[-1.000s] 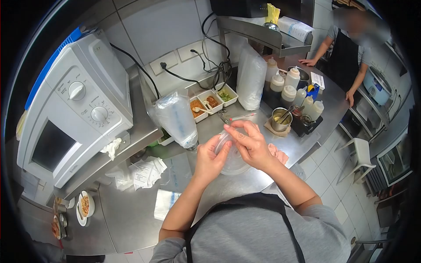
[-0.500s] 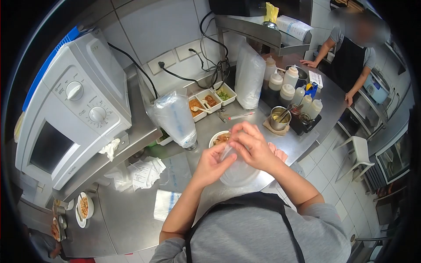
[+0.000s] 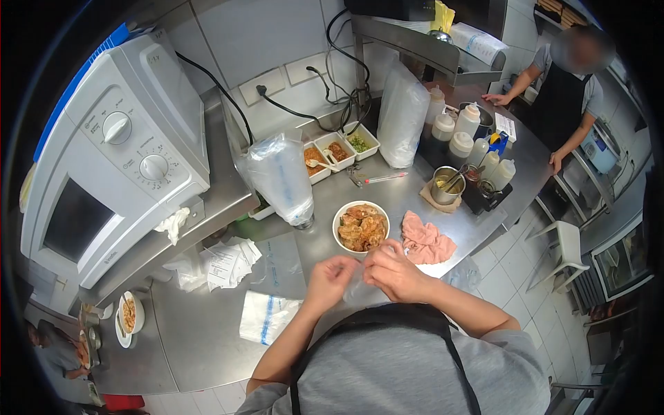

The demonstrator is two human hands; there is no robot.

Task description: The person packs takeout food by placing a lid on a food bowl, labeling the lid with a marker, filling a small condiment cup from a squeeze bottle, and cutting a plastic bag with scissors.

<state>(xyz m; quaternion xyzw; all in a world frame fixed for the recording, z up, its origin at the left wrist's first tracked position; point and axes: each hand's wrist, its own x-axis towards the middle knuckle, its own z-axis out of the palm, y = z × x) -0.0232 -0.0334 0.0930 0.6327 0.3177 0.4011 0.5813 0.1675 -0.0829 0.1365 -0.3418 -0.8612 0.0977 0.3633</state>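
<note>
My left hand (image 3: pixel 333 282) and my right hand (image 3: pixel 395 270) are close together at the front of the steel counter. Their fingers are closed on a clear plastic lid (image 3: pixel 357 292), which hangs between them near my apron. Just beyond my fingers, a white bowl (image 3: pixel 335 227) holds browned food pieces. A crumpled pink cloth (image 3: pixel 427 239) lies to the right of the bowl. To the left of my left wrist is a folded white plastic bag (image 3: pixel 268 317) with blue print.
A microwave (image 3: pixel 114 152) stands at left. Wrapped plastic stacks (image 3: pixel 278 178), a tray of toppings, a metal pot (image 3: pixel 448 185) and squeeze bottles (image 3: pixel 460 144) line the back. One person (image 3: pixel 560 90) stands at upper right, another (image 3: pixel 62 353) at lower left.
Both hands have come down and nearer my body with the clear lid, uncovering the food bowl and more of the pink cloth. The person at lower left shows more.
</note>
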